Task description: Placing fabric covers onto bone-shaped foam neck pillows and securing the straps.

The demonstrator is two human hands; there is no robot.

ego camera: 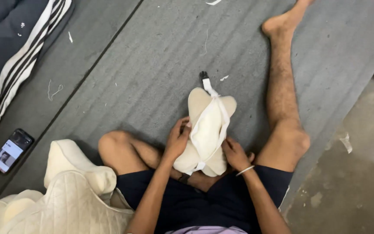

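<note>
- While we sit on the grey mat [161,52], our left hand [177,141] and right hand [235,154] clamp the cream cushion [205,130] between our knees.
- Open mat lies ahead.
- Its black clip [203,76] is blurred.

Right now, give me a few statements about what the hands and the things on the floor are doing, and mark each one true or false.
1. Both hands grip the cream padded piece. True: left hand on its left side, right hand low on its right.
2. A phone lies on the floor with its screen lit. True.
3. The white strap lies loose on the mat. False: it runs around the padded piece.
4. The stack of cream quilted pieces lies by the outstretched leg. False: it lies beside the bent knee.
</note>
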